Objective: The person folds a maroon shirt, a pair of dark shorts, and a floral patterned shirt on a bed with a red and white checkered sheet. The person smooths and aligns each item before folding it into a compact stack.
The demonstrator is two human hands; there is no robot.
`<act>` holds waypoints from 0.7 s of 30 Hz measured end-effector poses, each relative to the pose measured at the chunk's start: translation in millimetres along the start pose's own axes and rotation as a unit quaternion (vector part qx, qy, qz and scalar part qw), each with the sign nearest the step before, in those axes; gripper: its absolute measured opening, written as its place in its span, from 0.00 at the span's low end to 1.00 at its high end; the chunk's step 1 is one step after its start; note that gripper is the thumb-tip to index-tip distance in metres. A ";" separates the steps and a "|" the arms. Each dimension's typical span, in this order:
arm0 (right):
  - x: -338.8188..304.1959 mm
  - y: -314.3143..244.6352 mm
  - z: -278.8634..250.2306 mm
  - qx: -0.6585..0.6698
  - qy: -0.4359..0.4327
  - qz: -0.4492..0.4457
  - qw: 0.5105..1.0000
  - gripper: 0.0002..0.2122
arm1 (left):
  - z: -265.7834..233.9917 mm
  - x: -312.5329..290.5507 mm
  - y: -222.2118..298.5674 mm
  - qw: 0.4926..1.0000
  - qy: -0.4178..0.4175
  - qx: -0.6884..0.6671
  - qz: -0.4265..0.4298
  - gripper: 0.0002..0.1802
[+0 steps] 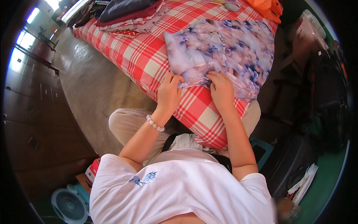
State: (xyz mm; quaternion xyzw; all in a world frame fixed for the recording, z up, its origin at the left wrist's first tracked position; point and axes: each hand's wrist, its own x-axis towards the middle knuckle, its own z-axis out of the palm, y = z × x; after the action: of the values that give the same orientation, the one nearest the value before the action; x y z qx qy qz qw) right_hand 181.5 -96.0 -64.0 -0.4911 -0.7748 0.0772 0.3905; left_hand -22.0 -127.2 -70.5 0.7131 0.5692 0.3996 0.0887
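Observation:
A purple and lavender patterned garment (238, 48) lies spread over the corner of a bed with a red and white checked cover (130, 56). My left hand (170, 91), a beaded bracelet on its wrist, pinches the garment's near left corner between thumb and fingers. A short way to the right, my right hand (221, 89) grips the same near edge with its fingertips bent down onto the cloth. Between both hands the edge runs slightly bunched. The fabric's far part rests flat with wrinkles.
Folded clothes (128, 18) are stacked on the bed's far left. An orange bag (265, 9) sits at its far right. Dark wooden cabinets (41, 115) stand to the left across the floor (93, 74). A blue plastic stool (263, 151) and dark bags are at the right.

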 end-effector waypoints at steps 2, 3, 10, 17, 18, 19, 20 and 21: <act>-4.5 -13.3 -3.6 -0.040 0.011 -0.016 0.999 0.15 | -9.5 3.4 -0.1 0.998 -0.057 0.008 -0.028 0.15; -5.5 -22.5 -7.6 -0.059 0.017 -0.024 0.998 0.16 | -17.2 8.8 -3.6 0.994 -0.094 -0.025 -0.043 0.16; -4.6 -34.8 3.6 -0.076 -0.017 -0.067 0.995 0.20 | -26.9 116.0 -69.1 0.989 0.033 -0.016 -0.145 0.25; -11.8 -28.1 20.5 -0.070 -0.031 -0.045 0.996 0.22 | 27.2 173.0 -140.3 0.987 -0.004 -0.045 -0.155 0.38; -13.2 -26.7 23.7 -0.073 -0.036 -0.043 0.996 0.23 | 31.5 170.9 -150.6 0.988 0.010 -0.060 -0.144 0.38; -13.4 -27.2 25.4 -0.077 -0.041 -0.041 0.995 0.24 | 34.7 168.2 -161.4 0.988 0.025 -0.075 -0.134 0.38; -10.9 -31.4 23.7 -0.092 -0.041 -0.039 0.994 0.25 | 36.7 167.3 -170.4 0.984 0.031 -0.099 -0.143 0.38; -10.7 -39.7 19.0 -0.110 -0.044 -0.032 0.992 0.27 | 35.3 165.0 -168.9 0.981 0.030 -0.121 -0.146 0.37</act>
State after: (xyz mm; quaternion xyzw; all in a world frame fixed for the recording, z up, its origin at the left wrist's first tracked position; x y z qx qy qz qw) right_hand 143.0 -119.9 -62.7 -0.5021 -0.8102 0.0003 0.3024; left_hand -118.1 86.8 -114.8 0.5942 0.6170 0.4692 0.2148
